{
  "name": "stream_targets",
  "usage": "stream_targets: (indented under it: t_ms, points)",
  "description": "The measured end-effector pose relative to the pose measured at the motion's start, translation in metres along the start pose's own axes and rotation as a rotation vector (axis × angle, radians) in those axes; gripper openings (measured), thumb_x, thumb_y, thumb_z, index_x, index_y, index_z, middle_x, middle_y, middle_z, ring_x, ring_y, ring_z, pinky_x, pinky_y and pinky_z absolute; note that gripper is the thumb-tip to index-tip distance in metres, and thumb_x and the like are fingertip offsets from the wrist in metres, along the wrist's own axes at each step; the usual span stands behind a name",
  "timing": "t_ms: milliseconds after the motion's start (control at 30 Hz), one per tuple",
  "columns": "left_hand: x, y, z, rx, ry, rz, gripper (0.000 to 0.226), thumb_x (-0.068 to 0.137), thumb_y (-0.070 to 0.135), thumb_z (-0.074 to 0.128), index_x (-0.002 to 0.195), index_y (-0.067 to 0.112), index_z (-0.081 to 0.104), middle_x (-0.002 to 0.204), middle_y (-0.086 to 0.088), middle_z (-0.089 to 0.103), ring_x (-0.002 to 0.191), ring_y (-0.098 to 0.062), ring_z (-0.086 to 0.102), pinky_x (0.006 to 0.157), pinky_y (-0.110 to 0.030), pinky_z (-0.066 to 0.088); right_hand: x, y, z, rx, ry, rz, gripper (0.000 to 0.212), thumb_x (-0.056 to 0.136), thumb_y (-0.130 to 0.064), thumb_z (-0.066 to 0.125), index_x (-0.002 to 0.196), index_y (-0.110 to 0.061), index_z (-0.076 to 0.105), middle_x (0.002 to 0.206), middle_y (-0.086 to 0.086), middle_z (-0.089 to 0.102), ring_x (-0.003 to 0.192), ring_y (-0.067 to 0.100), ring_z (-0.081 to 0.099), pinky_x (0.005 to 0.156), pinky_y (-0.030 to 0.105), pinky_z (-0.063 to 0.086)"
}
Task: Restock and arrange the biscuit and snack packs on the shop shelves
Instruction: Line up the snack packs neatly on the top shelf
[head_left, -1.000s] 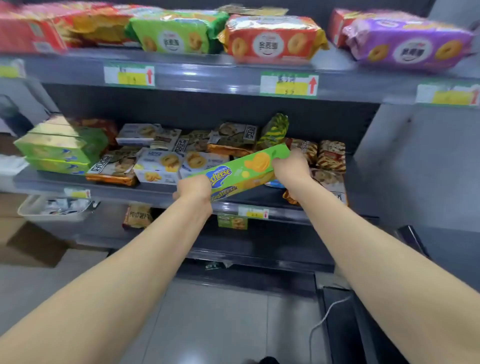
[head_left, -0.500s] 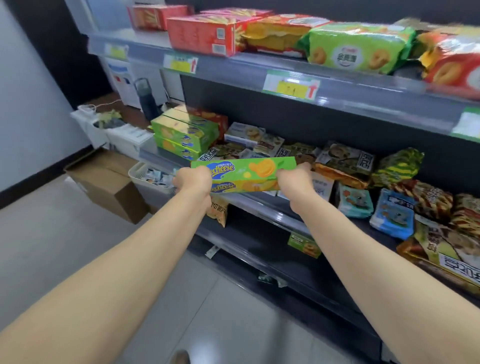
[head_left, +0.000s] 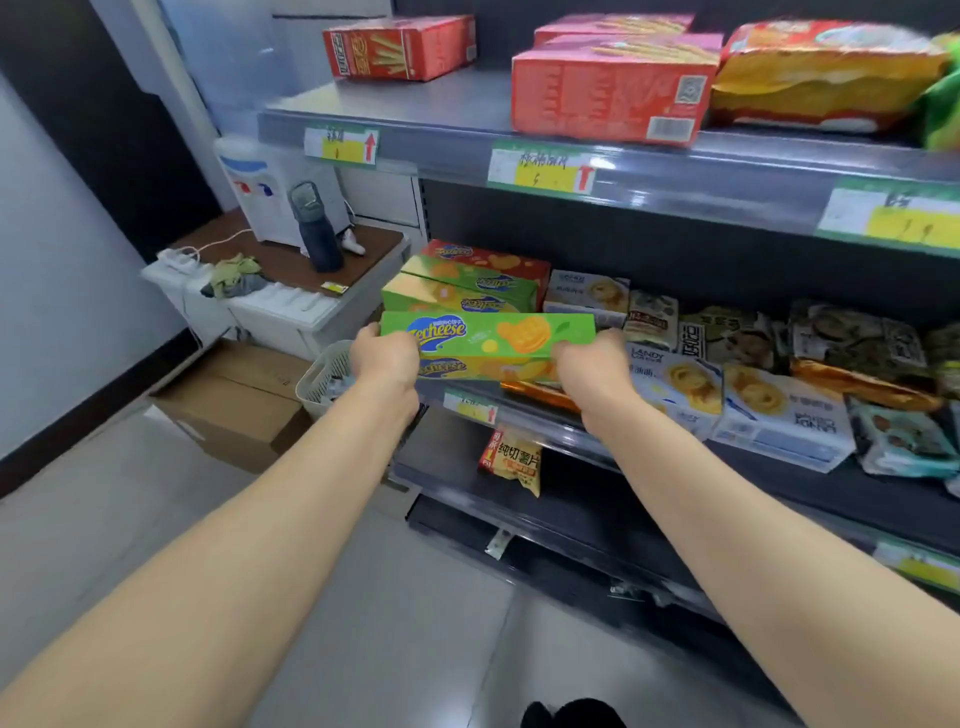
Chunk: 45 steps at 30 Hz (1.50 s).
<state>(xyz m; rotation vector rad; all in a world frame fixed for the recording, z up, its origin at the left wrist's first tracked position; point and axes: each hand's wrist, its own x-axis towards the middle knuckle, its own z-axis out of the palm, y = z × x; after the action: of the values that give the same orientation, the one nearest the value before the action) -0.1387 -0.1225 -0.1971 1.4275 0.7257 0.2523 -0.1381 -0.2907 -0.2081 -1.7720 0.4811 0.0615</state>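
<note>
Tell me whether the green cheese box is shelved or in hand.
In hand: the green cheese box lies level, gripped at its ends by the left hand and right hand.

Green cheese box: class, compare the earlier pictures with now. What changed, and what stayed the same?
The green cheese box was carried left along the middle shelf and levelled from a tilt, ending in front of the stack of matching boxes. Unchanged: left hand and right hand still grip its ends.
</note>
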Motion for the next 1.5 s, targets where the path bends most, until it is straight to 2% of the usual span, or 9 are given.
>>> stream_targets:
  t_ms: [267, 400, 533, 700, 900, 1033, 1133, 1267, 1500]
  points:
    - [0.069, 0.021, 0.000, -0.012, 0.030, 0.032, 0.048, 0.089, -0.005, 0.046, 0.135, 0.007, 0.044, 0.105, -0.005, 0.054, 0.083, -0.015, 0.050, 0.044, -0.017, 0.040, 0.035, -0.033, 0.049, -0.043, -0.010, -0.040, 0.050, 0.092, -0.013, 0.051, 0.137, -0.003, 0.032, 0.100, 0.008, 0.054, 0.074, 0.015, 0.050, 0.061, 0.026, 0.040]
    - [0.097, 0.030, 0.002, -0.043, 0.040, 0.037, 0.047, 0.087, -0.008, 0.046, 0.133, 0.004, 0.045, 0.110, -0.009, 0.058, 0.085, -0.014, 0.051, 0.043, -0.014, 0.039, 0.046, -0.041, 0.067, -0.063, 0.002, -0.052, 0.053, 0.091, -0.012, 0.052, 0.138, 0.000, 0.028, 0.113, 0.014, 0.052, 0.098, 0.024, 0.054, 0.081, 0.034, 0.046]
    - [0.129, 0.031, 0.008, -0.081, -0.009, 0.037, 0.047, 0.085, -0.012, 0.046, 0.130, 0.001, 0.049, 0.100, -0.010, 0.056, 0.081, -0.019, 0.053, 0.034, -0.013, 0.038, 0.055, -0.048, 0.078, -0.067, 0.025, -0.025, 0.040, 0.092, -0.011, 0.051, 0.127, 0.000, 0.037, 0.095, 0.009, 0.053, 0.072, 0.015, 0.052, 0.066, 0.030, 0.044]
    - [0.165, 0.036, 0.021, -0.063, -0.127, 0.040, 0.046, 0.085, -0.010, 0.045, 0.127, 0.007, 0.050, 0.100, -0.009, 0.054, 0.067, -0.016, 0.050, 0.052, -0.023, 0.038, 0.068, -0.057, 0.090, -0.118, 0.132, -0.017, 0.028, 0.093, -0.013, 0.051, 0.117, 0.002, 0.048, 0.106, 0.010, 0.055, 0.085, 0.019, 0.050, 0.079, 0.035, 0.046]
    - [0.206, 0.040, 0.023, 0.001, -0.241, 0.051, 0.049, 0.082, -0.010, 0.047, 0.130, -0.003, 0.048, 0.118, -0.016, 0.058, 0.096, -0.023, 0.054, 0.072, -0.028, 0.036, 0.076, -0.059, 0.123, -0.079, 0.269, 0.051, 0.036, 0.091, -0.013, 0.053, 0.122, 0.003, 0.045, 0.113, 0.009, 0.056, 0.092, 0.023, 0.053, 0.079, 0.030, 0.044]
    - [0.230, 0.038, 0.013, 0.032, -0.266, 0.001, 0.023, 0.077, -0.006, 0.044, 0.097, 0.002, 0.051, 0.082, -0.011, 0.054, 0.062, -0.018, 0.043, 0.054, -0.022, 0.031, 0.072, -0.055, 0.146, -0.034, 0.341, 0.088, 0.046, 0.088, -0.012, 0.054, 0.130, 0.002, 0.040, 0.120, 0.012, 0.058, 0.101, 0.027, 0.057, 0.085, 0.034, 0.048]
    - [0.238, 0.035, 0.005, 0.066, -0.283, 0.003, 0.029, 0.084, -0.007, 0.040, 0.103, 0.011, 0.052, 0.072, 0.000, 0.035, 0.055, -0.014, 0.029, 0.049, -0.021, 0.023, 0.065, -0.051, 0.158, -0.019, 0.377, 0.096, 0.050, 0.091, -0.010, 0.051, 0.136, -0.002, 0.032, 0.118, 0.011, 0.054, 0.092, 0.022, 0.050, 0.074, 0.030, 0.040]
    - [0.239, 0.024, -0.008, 0.138, -0.279, -0.004, 0.025, 0.087, -0.001, 0.042, 0.107, 0.011, 0.049, 0.085, -0.003, 0.045, 0.068, -0.017, 0.040, 0.058, -0.022, 0.033, 0.055, -0.042, 0.166, -0.049, 0.413, 0.136, 0.052, 0.092, -0.010, 0.049, 0.138, 0.000, 0.027, 0.126, 0.015, 0.049, 0.102, 0.027, 0.050, 0.075, 0.029, 0.037]
    - [0.247, -0.011, -0.028, 0.236, -0.385, -0.097, 0.021, 0.081, -0.009, 0.050, 0.094, 0.008, 0.047, 0.073, -0.004, 0.041, 0.056, -0.016, 0.031, 0.050, -0.019, 0.022, 0.062, -0.007, 0.170, -0.111, 0.368, 0.199, 0.029, 0.085, -0.009, 0.052, 0.114, -0.002, 0.051, 0.098, 0.010, 0.059, 0.082, 0.023, 0.053, 0.049, 0.025, 0.031]
